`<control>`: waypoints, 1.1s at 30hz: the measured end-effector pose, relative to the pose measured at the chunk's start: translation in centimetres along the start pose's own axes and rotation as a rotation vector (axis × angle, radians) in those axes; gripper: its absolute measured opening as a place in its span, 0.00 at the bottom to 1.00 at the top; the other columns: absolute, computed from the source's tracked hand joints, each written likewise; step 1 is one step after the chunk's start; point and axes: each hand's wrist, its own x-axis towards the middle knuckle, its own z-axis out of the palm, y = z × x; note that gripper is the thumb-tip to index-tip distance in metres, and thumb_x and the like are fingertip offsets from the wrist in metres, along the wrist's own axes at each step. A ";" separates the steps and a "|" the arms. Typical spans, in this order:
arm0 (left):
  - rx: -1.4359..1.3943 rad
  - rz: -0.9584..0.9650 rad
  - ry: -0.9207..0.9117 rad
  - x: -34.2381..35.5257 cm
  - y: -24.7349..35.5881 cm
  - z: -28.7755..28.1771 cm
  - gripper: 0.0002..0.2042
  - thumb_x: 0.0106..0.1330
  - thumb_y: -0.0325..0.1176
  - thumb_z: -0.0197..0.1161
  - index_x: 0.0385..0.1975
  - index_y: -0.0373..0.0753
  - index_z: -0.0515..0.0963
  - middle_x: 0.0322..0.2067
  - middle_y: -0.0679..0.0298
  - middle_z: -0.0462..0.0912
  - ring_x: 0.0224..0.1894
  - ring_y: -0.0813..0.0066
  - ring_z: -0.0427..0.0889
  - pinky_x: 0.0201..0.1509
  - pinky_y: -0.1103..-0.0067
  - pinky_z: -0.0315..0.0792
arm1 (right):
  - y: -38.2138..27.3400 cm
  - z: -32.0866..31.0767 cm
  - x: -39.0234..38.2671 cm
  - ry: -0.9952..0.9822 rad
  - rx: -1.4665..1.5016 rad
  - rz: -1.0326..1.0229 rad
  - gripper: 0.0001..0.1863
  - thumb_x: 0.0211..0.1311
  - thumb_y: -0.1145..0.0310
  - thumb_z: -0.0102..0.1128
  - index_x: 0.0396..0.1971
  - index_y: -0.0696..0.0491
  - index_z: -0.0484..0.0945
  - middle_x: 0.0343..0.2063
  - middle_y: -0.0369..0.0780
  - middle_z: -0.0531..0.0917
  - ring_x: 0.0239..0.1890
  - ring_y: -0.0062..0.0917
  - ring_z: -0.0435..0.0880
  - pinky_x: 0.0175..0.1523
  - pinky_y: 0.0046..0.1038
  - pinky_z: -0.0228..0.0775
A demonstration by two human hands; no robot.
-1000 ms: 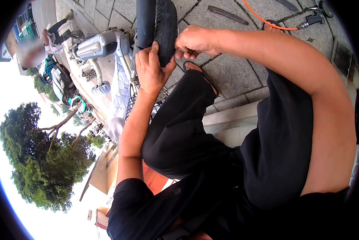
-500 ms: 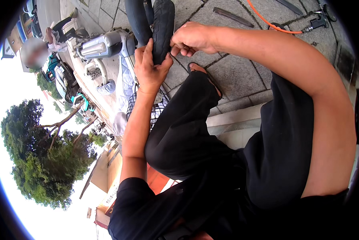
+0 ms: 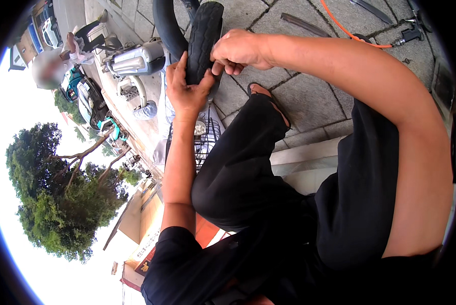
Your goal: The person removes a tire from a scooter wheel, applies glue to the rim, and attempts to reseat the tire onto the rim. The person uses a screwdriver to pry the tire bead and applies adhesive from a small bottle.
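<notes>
Where hands [image 3: 186, 99] [image 3: 242, 49] nearly meet, black tire [image 3: 203, 43] between.

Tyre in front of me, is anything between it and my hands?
Nothing visible stands between. Your left hand holds the lower part of the tyre; your right hand is at its right edge, exact contact hidden.
</notes>
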 end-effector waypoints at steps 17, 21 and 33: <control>-0.073 -0.074 0.004 0.0 0.0 -0.7 0.36 0.48 0.34 0.82 0.63 0.35 0.81 0.47 0.54 0.81 0.47 0.59 0.84 0.54 0.69 0.80 | 0.3 0.1 0.3 -0.057 -0.023 -0.027 0.24 0.62 0.74 0.54 0.57 0.67 0.78 0.41 0.49 0.89 0.26 0.23 0.81 0.33 0.28 0.75; -0.047 -0.082 -0.003 0.1 0.1 -1.0 0.36 0.48 0.34 0.82 0.63 0.34 0.80 0.47 0.54 0.80 0.47 0.59 0.83 0.55 0.69 0.79 | 0.2 0.2 0.3 -0.068 -0.032 -0.035 0.26 0.62 0.74 0.54 0.59 0.68 0.77 0.41 0.49 0.89 0.26 0.23 0.80 0.33 0.28 0.75; -0.012 0.005 0.010 0.2 0.1 -1.9 0.37 0.50 0.38 0.85 0.63 0.33 0.79 0.53 0.50 0.80 0.55 0.50 0.82 0.61 0.63 0.77 | 1.1 0.1 1.1 -0.002 -0.035 -0.031 0.18 0.67 0.67 0.62 0.53 0.59 0.82 0.37 0.40 0.88 0.24 0.20 0.81 0.30 0.26 0.75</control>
